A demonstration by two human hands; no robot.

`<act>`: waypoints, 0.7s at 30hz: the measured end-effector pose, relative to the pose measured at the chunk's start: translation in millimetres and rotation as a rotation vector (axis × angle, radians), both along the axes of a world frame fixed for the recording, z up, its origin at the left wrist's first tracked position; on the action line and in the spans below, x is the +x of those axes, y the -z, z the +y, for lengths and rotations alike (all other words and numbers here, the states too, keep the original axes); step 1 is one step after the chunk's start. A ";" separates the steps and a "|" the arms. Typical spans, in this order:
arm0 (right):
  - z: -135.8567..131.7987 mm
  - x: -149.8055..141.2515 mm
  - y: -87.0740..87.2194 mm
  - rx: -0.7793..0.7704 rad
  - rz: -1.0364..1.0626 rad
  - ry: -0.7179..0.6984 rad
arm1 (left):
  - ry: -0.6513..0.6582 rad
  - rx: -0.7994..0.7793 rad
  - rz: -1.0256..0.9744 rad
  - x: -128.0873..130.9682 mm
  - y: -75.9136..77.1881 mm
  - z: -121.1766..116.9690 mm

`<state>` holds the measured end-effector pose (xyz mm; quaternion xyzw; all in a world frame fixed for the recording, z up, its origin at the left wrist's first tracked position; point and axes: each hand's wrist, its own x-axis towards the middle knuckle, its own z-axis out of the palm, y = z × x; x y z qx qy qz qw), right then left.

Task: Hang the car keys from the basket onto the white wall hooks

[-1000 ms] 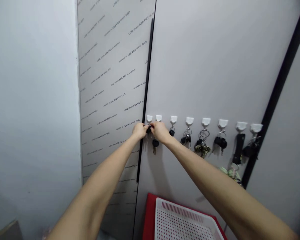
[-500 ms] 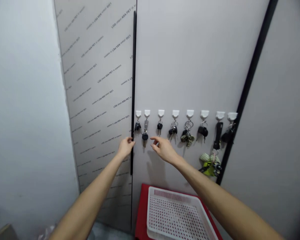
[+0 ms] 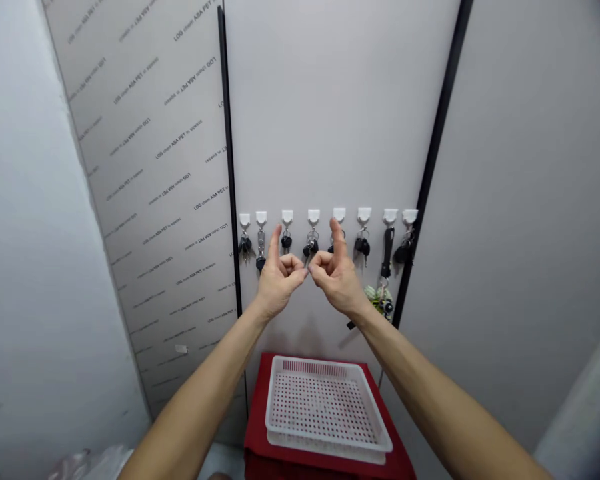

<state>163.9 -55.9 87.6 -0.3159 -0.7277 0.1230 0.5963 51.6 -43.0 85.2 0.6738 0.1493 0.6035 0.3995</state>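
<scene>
Before the panel, my left hand (image 3: 276,283) is raised with its index finger stretched up and its thumb pointing inward; it holds nothing. Mirroring it, my right hand (image 3: 341,280) also has index finger up and other fingers bent, with nothing in it. The two thumb tips meet or nearly meet, just below a bunch of keys (image 3: 310,247). A key on a metal keyring (image 3: 261,243) hangs left of my left index finger. Another small black key (image 3: 287,243) hangs beside that fingertip. My right index finger partly covers a further key bunch and its white hook (image 3: 339,214).
More keys (image 3: 362,247) and a black strap (image 3: 387,253) with a green charm (image 3: 379,300) hang at the right. Below stands a white perforated basket (image 3: 325,407) on a red cloth (image 3: 257,427). Black strips (image 3: 433,160) edge the panel.
My view has swung right. Both hands have come together from either side of the left keys, index fingers now pointing up and thumbs inward. The keys still hang on their hooks.
</scene>
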 end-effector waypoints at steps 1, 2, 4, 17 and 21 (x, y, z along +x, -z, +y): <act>-1.5 0.4 -2.3 0.001 0.004 -0.016 | 0.017 0.010 0.000 2.4 -2.3 -2.3; -2.1 1.0 -2.5 -0.002 0.008 -0.032 | 0.030 0.018 0.003 3.9 -3.1 -3.6; -1.5 2.0 0.7 -0.014 0.011 -0.054 | 0.042 0.023 0.013 5.4 -2.1 -4.5; 64.8 -8.1 8.9 -0.188 -0.048 0.412 | -0.832 -0.088 0.110 -35.0 25.8 72.9; 84.3 -19.1 -7.4 -0.200 -0.164 0.627 | -1.202 0.073 0.349 -35.7 19.8 88.6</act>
